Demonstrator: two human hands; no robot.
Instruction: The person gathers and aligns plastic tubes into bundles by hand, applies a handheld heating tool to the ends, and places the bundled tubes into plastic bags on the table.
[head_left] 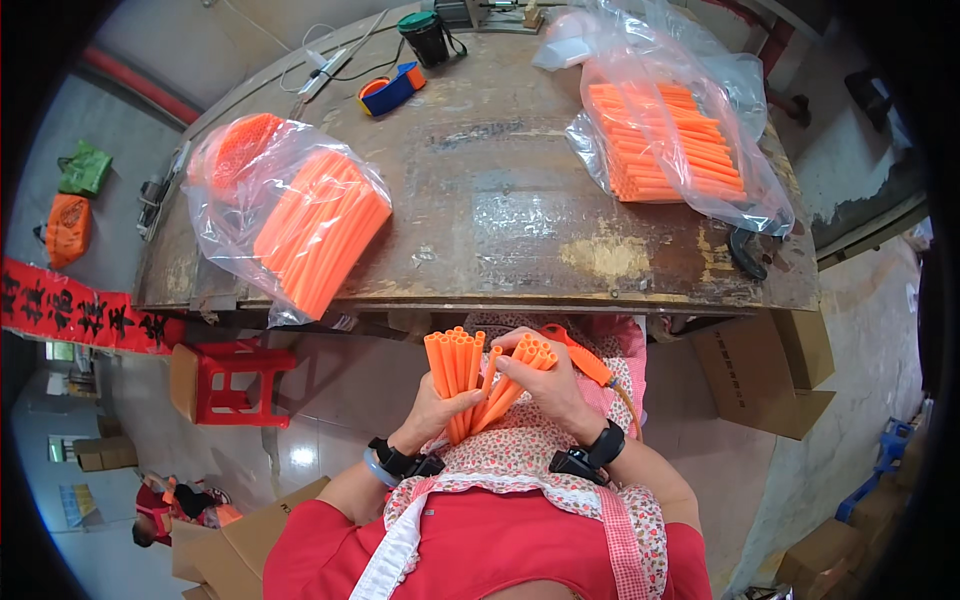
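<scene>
Above my lap, my left hand [436, 408] is closed around a bundle of thin orange plastic tubes [452, 362], their open ends pointing up. My right hand [562, 390] grips a second bundle of orange tubes [528, 356], tilted so that its lower ends lean toward the left bundle. Between the two bundles stands a single orange tube [490, 370], next to my right thumb. Both hands are below the table's front edge, over a flowered apron [500, 455]. An orange tool with a hose [582, 358] lies just beyond my right hand.
On the worn wooden table [480, 270], clear plastic bags of orange tubes lie at left [325, 230] and right [665, 145]. Farther back are a tape roll [392, 92], a dark cup [425, 42] and a power strip [335, 70]. A red stool [235, 385] and cardboard boxes [755, 375] flank me.
</scene>
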